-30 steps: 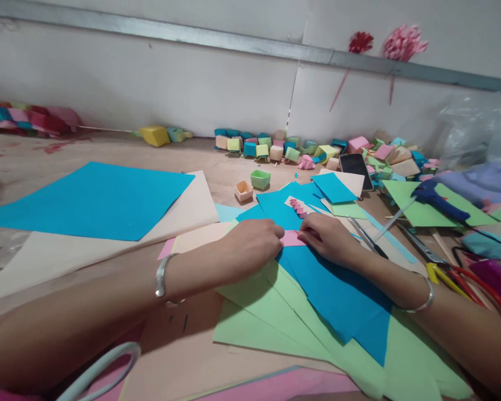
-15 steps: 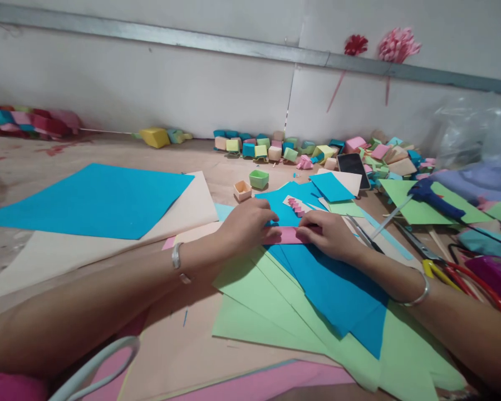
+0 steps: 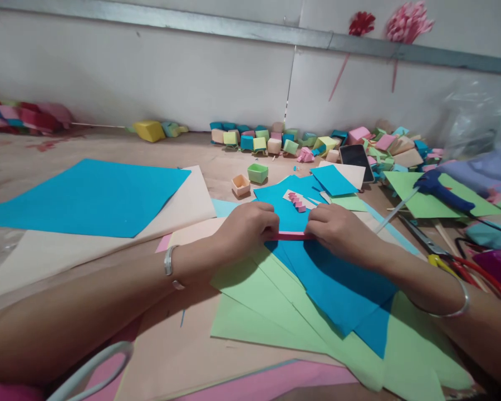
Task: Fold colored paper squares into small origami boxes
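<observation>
A narrow pink paper strip (image 3: 292, 236) stretches between my two hands, just above the blue paper (image 3: 338, 278). My left hand (image 3: 250, 228) is closed with its fingertips pinching the strip's left end. At the other end, my right hand (image 3: 338, 228) pinches the strip the same way. Behind the strip lie a small zigzag-folded pink paper piece (image 3: 296, 201) and a pale paper scrap. Green sheets (image 3: 259, 317) fan out beneath the blue paper. Two little folded paper boxes, one green (image 3: 258, 173) and one peach (image 3: 241, 185), stand beyond my left hand.
On the right lie scissors (image 3: 428, 239), a blue glue gun (image 3: 442, 192) and a phone (image 3: 356, 161). Folded paper pieces (image 3: 259, 143) line the wall. A large blue sheet (image 3: 92, 197) covers the left side. A white scissor handle (image 3: 104, 362) is at the lower left.
The pink strip, wider and flatter before, now shows as a narrow band. Both hands have closed more tightly at its ends, and the right hand has shifted slightly right. The view has tilted down a little.
</observation>
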The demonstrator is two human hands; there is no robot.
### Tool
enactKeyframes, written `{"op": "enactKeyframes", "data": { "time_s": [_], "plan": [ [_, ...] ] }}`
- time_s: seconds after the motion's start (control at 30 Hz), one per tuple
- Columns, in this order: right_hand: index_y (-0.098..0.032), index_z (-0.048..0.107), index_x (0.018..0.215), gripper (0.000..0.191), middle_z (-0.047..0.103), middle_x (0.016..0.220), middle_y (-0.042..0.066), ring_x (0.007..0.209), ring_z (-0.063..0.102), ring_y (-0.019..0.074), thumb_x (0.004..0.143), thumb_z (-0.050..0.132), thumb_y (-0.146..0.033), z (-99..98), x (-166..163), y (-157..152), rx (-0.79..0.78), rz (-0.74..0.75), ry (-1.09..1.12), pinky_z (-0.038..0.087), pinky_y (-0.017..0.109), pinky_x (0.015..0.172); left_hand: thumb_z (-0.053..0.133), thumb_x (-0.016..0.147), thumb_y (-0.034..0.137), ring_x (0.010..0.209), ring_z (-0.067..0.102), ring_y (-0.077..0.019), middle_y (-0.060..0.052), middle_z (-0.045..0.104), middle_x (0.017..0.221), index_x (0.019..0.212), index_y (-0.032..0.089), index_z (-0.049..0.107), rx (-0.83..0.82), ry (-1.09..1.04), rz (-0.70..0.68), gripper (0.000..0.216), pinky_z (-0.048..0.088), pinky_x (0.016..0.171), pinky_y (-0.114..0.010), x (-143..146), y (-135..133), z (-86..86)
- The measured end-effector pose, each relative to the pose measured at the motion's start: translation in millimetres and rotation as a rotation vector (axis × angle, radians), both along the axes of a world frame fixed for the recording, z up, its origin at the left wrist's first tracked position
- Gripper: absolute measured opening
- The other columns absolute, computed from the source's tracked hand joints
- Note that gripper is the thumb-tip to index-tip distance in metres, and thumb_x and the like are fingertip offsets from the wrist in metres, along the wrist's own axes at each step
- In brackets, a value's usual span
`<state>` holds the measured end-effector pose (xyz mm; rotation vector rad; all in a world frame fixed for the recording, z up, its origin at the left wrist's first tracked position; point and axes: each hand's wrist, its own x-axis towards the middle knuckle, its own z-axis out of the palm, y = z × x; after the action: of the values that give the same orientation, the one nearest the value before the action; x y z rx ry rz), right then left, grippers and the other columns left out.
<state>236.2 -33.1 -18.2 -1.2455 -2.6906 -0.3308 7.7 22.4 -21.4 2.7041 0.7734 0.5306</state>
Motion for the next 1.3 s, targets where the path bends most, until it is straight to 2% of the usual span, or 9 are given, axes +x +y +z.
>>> {"op": "enactKeyframes", "data": {
  "time_s": [0.2, 0.33, 0.5, 0.67, 0.8, 0.97, 1.07, 1.2, 1.3],
  "plan": [
    [-0.014, 0.067, 0.081, 0.027, 0.058, 0.076, 0.008, 0.074, 0.049, 0.0198, 0.093, 0.043, -0.008, 2.3, 3, -4, -0.082, 0.035, -0.045, 0.03, 0.031, 0.061, 0.053, 0.083, 0.007, 0.072, 0.05, -0.0166, -0.004, 0.057, 0.072, 0.071, 0.016, 0.067, 0.208, 0.143, -0.084, 0.02, 0.032, 0.058, -0.027, 0, -6, 3.4],
    [-0.015, 0.067, 0.083, 0.022, 0.058, 0.078, 0.007, 0.076, 0.049, 0.02, 0.092, 0.048, -0.009, 5.8, 3, -4, -0.109, 0.072, -0.08, 0.031, 0.031, 0.063, 0.05, 0.085, 0.007, 0.071, 0.047, -0.017, -0.004, 0.057, 0.074, 0.073, 0.016, 0.066, 0.268, 0.161, -0.108, 0.022, 0.03, 0.057, -0.028, 0, -6, 2.0],
    [-0.015, 0.066, 0.077, 0.022, 0.058, 0.076, 0.007, 0.074, 0.047, 0.0198, 0.091, 0.051, -0.008, 12.0, -1, -6, -0.103, 0.082, -0.14, 0.031, 0.031, 0.063, 0.049, 0.086, 0.006, 0.069, 0.045, -0.0174, -0.004, 0.056, 0.074, 0.074, 0.017, 0.065, 0.327, 0.203, -0.128, 0.023, 0.029, 0.056, -0.029, -1, -8, 1.9],
    [-0.016, 0.068, 0.08, 0.024, 0.059, 0.076, 0.007, 0.073, 0.049, 0.0184, 0.092, 0.048, -0.01, 11.5, 2, -7, -0.153, 0.113, -0.028, 0.034, 0.032, 0.066, 0.051, 0.085, 0.006, 0.067, 0.044, -0.0174, -0.004, 0.056, 0.074, 0.074, 0.017, 0.066, 0.36, 0.244, -0.131, 0.022, 0.026, 0.054, -0.03, 0, -11, 3.8],
    [-0.017, 0.07, 0.086, 0.027, 0.061, 0.078, 0.008, 0.074, 0.053, 0.0183, 0.093, 0.045, -0.011, 7.1, 7, -4, -0.193, 0.091, 0.043, 0.037, 0.031, 0.066, 0.051, 0.084, 0.005, 0.067, 0.046, -0.0163, -0.004, 0.056, 0.073, 0.071, 0.016, 0.066, 0.317, 0.247, -0.123, 0.022, 0.026, 0.053, -0.029, -1, -10, 5.2],
    [-0.019, 0.073, 0.094, 0.03, 0.063, 0.082, 0.008, 0.075, 0.057, 0.0183, 0.087, 0.046, -0.008, 4.7, 15, 3, -0.248, 0.071, 0.104, 0.038, 0.028, 0.061, 0.052, 0.079, 0.003, 0.069, 0.051, -0.0134, -0.003, 0.059, 0.077, 0.075, 0.016, 0.067, 0.068, 0.18, -0.089, 0.02, 0.032, 0.054, -0.024, -2, -2, 7.7],
    [-0.019, 0.073, 0.093, 0.031, 0.064, 0.084, 0.009, 0.075, 0.058, 0.0183, 0.087, 0.044, -0.009, 4.5, 16, 3, -0.256, 0.085, 0.115, 0.04, 0.028, 0.062, 0.053, 0.075, 0.003, 0.07, 0.053, -0.0132, -0.003, 0.061, 0.081, 0.076, 0.017, 0.069, -0.026, 0.124, -0.07, 0.021, 0.034, 0.055, -0.023, -2, 1, 7.5],
    [-0.016, 0.072, 0.088, 0.028, 0.065, 0.086, 0.011, 0.08, 0.059, 0.0201, 0.089, 0.044, -0.012, 1.5, 13, 1, -0.206, 0.097, 0.12, 0.042, 0.029, 0.068, 0.054, 0.075, 0.006, 0.07, 0.054, -0.0136, -0.003, 0.062, 0.079, 0.074, 0.017, 0.069, -0.096, 0.051, -0.041, 0.019, 0.037, 0.058, -0.023, -2, 4, 4.6],
    [-0.015, 0.07, 0.086, 0.025, 0.066, 0.086, 0.011, 0.082, 0.059, 0.0209, 0.09, 0.046, -0.015, -3.1, 12, 2, -0.15, 0.075, 0.168, 0.043, 0.03, 0.069, 0.059, 0.078, 0.013, 0.071, 0.054, -0.014, -0.002, 0.062, 0.076, 0.075, 0.016, 0.068, -0.14, -0.004, -0.027, 0.01, 0.038, 0.059, -0.023, 0, 6, 3.4]
  ]
}}
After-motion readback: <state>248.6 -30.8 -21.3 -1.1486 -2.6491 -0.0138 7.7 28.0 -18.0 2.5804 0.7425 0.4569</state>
